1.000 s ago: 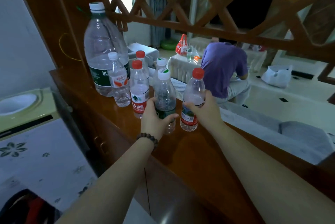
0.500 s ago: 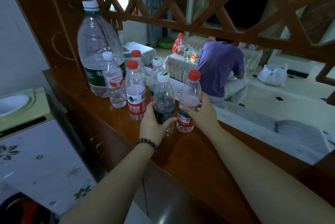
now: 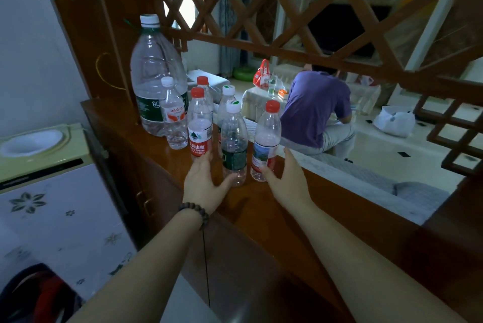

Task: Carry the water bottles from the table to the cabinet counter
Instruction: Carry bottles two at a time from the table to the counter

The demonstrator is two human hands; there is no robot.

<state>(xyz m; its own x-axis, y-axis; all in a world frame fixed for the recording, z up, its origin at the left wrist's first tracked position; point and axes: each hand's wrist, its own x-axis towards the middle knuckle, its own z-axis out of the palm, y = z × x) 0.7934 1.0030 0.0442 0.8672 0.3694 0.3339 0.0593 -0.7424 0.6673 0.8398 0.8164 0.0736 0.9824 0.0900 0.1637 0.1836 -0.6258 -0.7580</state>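
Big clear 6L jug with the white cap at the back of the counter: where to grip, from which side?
Probably the narrow neck just under the white cap of the big clear 6L jug, from above. The body looks too wide for one hand, and small bottles crowd its front. A second hand under the base would likely help.

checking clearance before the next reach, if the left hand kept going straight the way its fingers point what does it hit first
Most likely the red-label bottle: the left hand is open and its fingertips already reach that bottle's base. Depth is uncertain from this one view.

both hands [image 3: 206, 181] [image 3: 285, 179] open, arms outstretched
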